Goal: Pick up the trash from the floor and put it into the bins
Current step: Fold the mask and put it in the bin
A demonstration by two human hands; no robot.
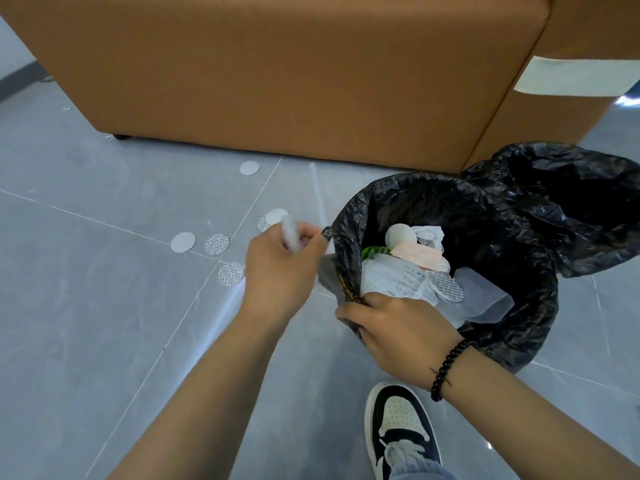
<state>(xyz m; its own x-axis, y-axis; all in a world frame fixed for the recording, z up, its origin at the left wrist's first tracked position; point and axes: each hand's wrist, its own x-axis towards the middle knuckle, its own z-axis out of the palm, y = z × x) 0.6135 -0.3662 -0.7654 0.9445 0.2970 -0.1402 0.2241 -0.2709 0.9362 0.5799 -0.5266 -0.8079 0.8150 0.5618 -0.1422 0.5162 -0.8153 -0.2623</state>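
A bin lined with a black plastic bag (512, 216) stands on the grey floor at the right, holding paper wrappers, a pink mask and a white disc. My right hand (394, 327) grips the near left edge of the bag. My left hand (280, 268) hovers just left of the bin's rim and pinches a small white, blurred piece of trash (290, 233). Several round silver foil discs lie on the floor to the left: one plain disc (183, 242), a patterned disc (216, 244), another patterned disc (230, 274), and a far disc (249, 167).
A large brown sofa (294, 74) fills the back of the view, close behind the bin. My shoe (398, 427) stands on the grey tiles just below the bin. Open tiled floor stretches to the left.
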